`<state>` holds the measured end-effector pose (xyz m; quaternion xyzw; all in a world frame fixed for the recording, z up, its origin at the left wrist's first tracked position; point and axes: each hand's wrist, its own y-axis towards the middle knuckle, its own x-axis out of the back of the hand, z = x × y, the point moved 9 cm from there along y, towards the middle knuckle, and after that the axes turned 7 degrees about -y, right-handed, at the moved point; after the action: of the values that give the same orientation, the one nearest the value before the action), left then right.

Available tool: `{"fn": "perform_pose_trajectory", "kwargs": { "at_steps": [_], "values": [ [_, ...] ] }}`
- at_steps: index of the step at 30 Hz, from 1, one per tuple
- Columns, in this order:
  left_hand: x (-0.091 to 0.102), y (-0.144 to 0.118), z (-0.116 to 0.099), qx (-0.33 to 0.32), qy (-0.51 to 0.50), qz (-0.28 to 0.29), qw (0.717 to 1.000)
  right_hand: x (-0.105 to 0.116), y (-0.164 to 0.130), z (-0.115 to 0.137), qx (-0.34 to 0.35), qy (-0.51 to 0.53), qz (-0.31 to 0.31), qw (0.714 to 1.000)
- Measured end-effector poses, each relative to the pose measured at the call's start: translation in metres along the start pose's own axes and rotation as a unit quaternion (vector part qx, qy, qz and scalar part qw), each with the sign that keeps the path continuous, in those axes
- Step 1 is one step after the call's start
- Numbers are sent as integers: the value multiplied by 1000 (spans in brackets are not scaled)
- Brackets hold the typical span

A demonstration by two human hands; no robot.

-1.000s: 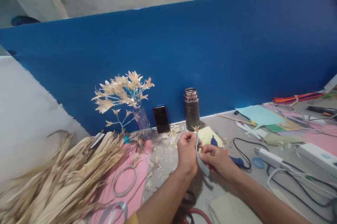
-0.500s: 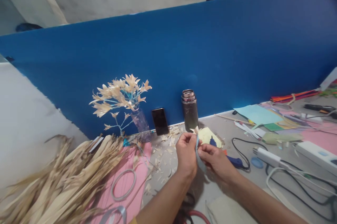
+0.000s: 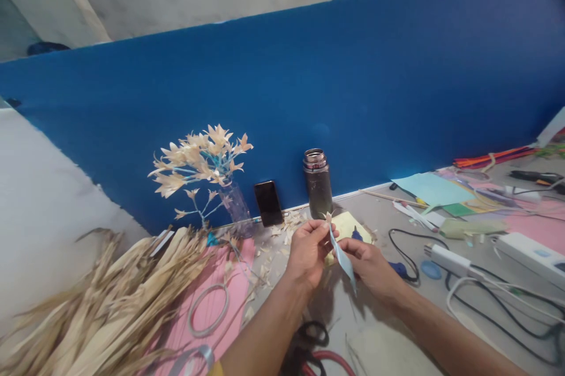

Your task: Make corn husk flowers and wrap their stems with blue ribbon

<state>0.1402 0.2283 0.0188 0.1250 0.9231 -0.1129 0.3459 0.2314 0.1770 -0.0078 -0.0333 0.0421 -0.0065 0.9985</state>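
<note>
My left hand [image 3: 308, 251] pinches a small dried-leaf flower [image 3: 328, 218] at its base, just in front of a dark metal flask [image 3: 318, 183]. My right hand [image 3: 369, 265] holds a light blue ribbon strip [image 3: 343, 257] that runs from the flower down between both hands. The ribbon hangs slanted, its free end pointing down. Both hands are close together above the grey table [image 3: 379, 217].
A vase of dried-leaf flowers [image 3: 203, 164] and a black phone [image 3: 268, 203] stand against the blue partition [image 3: 282, 87]. A heap of dried leaves [image 3: 101, 299] lies left, on pink paper [image 3: 229, 288] with a tape ring [image 3: 208, 309]. Cables, a power strip [image 3: 529, 249] and coloured papers lie right; scissors [image 3: 313, 340] near.
The ribbon, curled between my hands before, now hangs straighter and slanted. My right hand has drawn slightly away from the left, and the view has shifted a little.
</note>
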Motion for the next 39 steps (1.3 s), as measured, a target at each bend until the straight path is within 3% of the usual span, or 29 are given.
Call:
{"fn": "perform_pose_trajectory", "kwargs": {
  "at_steps": [3, 12, 17, 22, 25, 28, 32, 37, 39],
  "values": [
    [-1, 2, 0, 21, 0, 28, 999, 2, -3, 1, -19, 7, 13, 1000],
    [-8, 1, 7, 60, -17, 80, 995, 0, 1, -4, 14, 58, 94, 994],
    [-15, -4, 8, 40, -3, 88, 995, 10, 5, -8, -8, 86, 59, 995],
    [-14, -8, 7, -18, -5, 58, 998, 19, 1, 17, 87, -5, 11, 996],
    [-10, -6, 17, 27, 19, 57, 998, 23, -1, 22, 107, -42, -5, 993],
    [-15, -8, 25, 74, 54, 100, 991, 23, -2, 23, 109, -36, 0, 993],
    [-25, -13, 19, 70, 86, 143, 983, 20, -1, 20, 107, -17, 28, 994],
    [-24, -12, 11, 64, 63, 123, 988, 17, 2, 14, 88, -28, 39, 995],
    [-19, -9, 6, 50, 36, 102, 993, 26, 3, 11, 66, -57, -9, 996]
  ]
}}
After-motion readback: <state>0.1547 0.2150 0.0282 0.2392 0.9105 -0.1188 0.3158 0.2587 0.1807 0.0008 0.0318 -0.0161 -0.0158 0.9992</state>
